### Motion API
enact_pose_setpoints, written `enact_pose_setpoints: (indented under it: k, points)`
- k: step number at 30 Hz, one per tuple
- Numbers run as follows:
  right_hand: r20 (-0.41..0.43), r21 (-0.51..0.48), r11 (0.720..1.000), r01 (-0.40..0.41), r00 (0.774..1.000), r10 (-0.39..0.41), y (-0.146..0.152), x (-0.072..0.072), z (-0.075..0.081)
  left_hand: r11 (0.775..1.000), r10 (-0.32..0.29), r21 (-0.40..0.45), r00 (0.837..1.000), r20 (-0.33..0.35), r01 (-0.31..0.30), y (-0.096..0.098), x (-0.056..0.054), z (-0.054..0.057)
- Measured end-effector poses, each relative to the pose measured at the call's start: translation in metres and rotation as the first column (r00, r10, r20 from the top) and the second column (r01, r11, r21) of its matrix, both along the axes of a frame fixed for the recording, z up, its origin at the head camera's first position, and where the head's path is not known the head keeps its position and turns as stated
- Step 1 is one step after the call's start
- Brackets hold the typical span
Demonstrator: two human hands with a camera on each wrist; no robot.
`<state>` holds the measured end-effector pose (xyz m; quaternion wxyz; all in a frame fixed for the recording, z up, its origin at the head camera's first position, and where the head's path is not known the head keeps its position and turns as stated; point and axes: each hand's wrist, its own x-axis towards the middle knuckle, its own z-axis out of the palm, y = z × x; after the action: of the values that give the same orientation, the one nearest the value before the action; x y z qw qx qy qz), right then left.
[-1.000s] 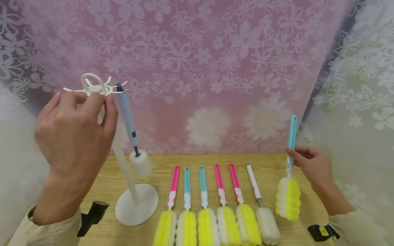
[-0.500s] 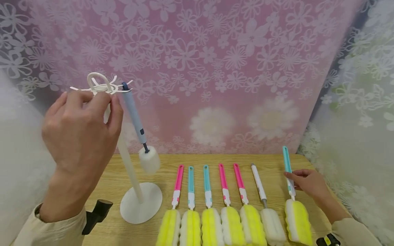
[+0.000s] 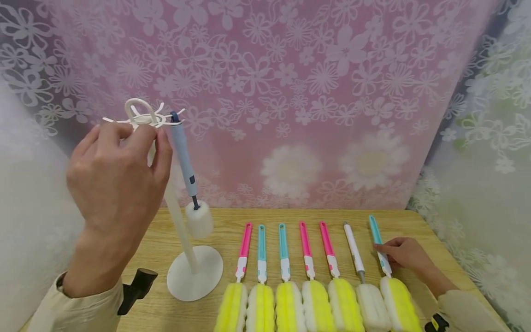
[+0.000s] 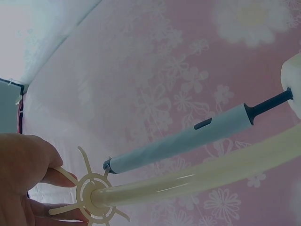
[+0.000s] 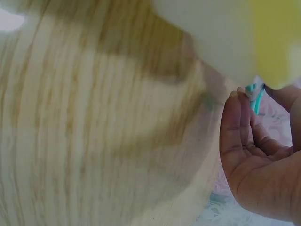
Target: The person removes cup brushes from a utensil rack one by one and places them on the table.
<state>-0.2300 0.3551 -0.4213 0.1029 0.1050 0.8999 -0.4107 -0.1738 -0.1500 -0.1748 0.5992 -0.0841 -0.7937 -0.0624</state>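
Observation:
My left hand (image 3: pixel 118 180) grips the top of a white hook stand (image 3: pixel 176 212), its fingers curled at the hook arms in the left wrist view. From one hook hangs a light-blue bottle brush (image 3: pixel 184 157) with a white sponge head, slanting down beside the pole. At the right, my right hand (image 3: pixel 408 258) pinches the handle of a teal-and-white sponge brush (image 3: pixel 374 230). Its yellow-and-white head (image 3: pixel 400 302) lies next to a white sponge brush (image 3: pixel 354 251). In the right wrist view that sponge head (image 5: pixel 211 37) covers most of the handle.
Several sponge brushes lie in a row, including a pink-handled brush (image 3: pixel 245 242) and a teal-handled brush (image 3: pixel 284 244). The stand's round base (image 3: pixel 199 281) sits left of them on the wooden table (image 3: pixel 232 216). A pink floral curtain (image 3: pixel 290 115) hangs behind.
My right hand has lowered the teal-handled brush from above the table to the right end of the row. The left hand keeps its hold on the stand; the view has shifted slightly.

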Motion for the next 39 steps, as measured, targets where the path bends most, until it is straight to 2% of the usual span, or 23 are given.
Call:
enact_pose_setpoints:
  k: [8,16,26,34,39]
  points:
    - [-0.001,0.005,0.999,-0.051,0.999,0.051,-0.006,-0.001,-0.006,1.000,0.003,-0.003,1.000,0.017,-0.003,0.001,0.000,0.000]
    - [0.002,0.086,0.993,-0.086,0.996,0.086,-0.007,-0.001,-0.007,1.000,0.009,-0.019,1.000,0.006,-0.009,0.001,0.000,0.001]
    - [0.034,0.018,0.996,-0.090,0.995,0.089,-0.008,0.004,0.000,1.000,0.000,0.004,1.000,0.020,0.000,-0.001,0.000,-0.001]
    - [-0.054,0.095,0.989,-0.110,0.992,0.115,-0.003,0.016,0.014,0.995,-0.080,0.055,0.997,0.024,0.078,-0.002,0.002,-0.002]
    - [-0.138,0.077,0.989,-0.127,0.981,0.136,-0.015,0.025,0.028,0.993,-0.110,0.056,0.993,0.039,0.108,-0.002,0.003,-0.002]
